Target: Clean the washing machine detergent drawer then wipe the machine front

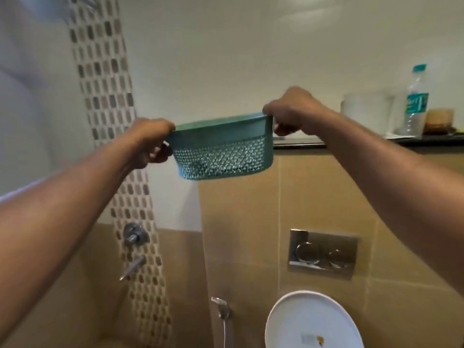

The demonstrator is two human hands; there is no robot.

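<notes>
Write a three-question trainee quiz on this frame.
1. True or false: the left hand and the right hand each grip one end of the teal perforated plastic basket.
2. Multiple choice: the clear plastic bottle with the teal cap stands A) on the dark ledge, B) inside the basket, C) on the toilet lid.
3. Fill in: the chrome flush plate on the tan wall carries ___ round buttons.

Key: 1 true; 2 A; 3 two.
</notes>
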